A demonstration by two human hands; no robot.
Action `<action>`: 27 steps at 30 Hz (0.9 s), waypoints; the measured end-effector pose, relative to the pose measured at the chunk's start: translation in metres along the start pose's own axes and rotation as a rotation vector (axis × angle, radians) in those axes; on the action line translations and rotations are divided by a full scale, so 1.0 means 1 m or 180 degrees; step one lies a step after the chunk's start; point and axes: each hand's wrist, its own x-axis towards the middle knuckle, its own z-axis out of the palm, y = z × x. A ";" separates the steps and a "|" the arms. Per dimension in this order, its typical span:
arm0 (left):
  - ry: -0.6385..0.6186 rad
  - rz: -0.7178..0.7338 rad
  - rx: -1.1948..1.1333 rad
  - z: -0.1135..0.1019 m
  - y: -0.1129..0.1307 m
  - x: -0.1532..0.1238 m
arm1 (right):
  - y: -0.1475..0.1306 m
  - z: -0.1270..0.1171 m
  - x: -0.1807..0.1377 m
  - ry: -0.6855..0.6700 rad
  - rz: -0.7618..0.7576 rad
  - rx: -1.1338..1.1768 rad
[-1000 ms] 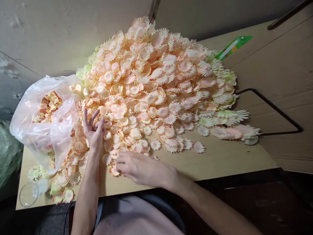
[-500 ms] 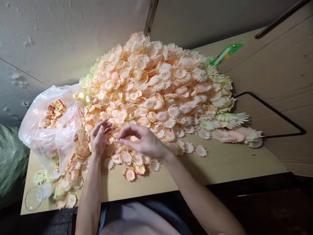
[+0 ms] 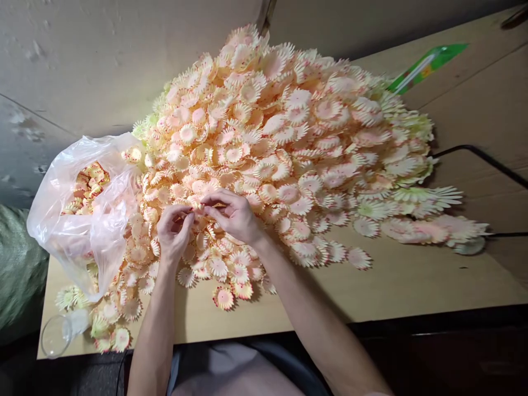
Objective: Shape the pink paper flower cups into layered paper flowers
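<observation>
My left hand (image 3: 175,228) and my right hand (image 3: 233,217) meet fingertip to fingertip over the front of a big heap of artificial flower petal layers (image 3: 264,168). These are thin discs, pale pink to cream, with fringed edges and reddish tips. Thumb and forefinger are pinched together on each hand. Whatever lies between the fingertips is too small and too like the heap behind it to make out. Just below my hands, more petal layers (image 3: 223,298) lie loose on the tabletop.
At the left a translucent plastic bag (image 3: 109,236) holds darker red-edged pieces (image 3: 93,179). A clear round cup (image 3: 56,335) lies near the front left corner of the table (image 3: 330,308). Back right are a green packet (image 3: 429,69), a black bent rod (image 3: 495,158) and cardboard.
My right hand has moved left and slightly up, and my left hand's fingers have closed into a pinch against it. The view has shifted, and the heap appears larger.
</observation>
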 end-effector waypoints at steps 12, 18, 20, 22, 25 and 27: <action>0.0201 0.0258 0.0033 0.008 -0.002 -0.004 | -0.010 0.006 -0.003 0.0436 -0.0568 -0.0791; 0.0217 0.0055 -0.0195 0.006 -0.003 -0.001 | -0.006 0.005 -0.005 0.0012 -0.0138 0.0183; 0.0243 0.0257 -0.0083 0.005 -0.002 -0.001 | -0.005 0.006 -0.006 -0.0035 -0.0040 0.0179; 0.0234 0.0480 0.0051 0.005 -0.002 0.000 | -0.004 0.006 -0.006 0.0070 -0.0118 0.0054; 0.0226 0.0709 0.0240 0.005 -0.002 -0.001 | -0.002 0.006 -0.006 0.0400 -0.0279 -0.0164; 0.0234 0.0796 0.0368 0.006 -0.002 -0.001 | 0.000 0.007 -0.005 0.0576 -0.0332 -0.0306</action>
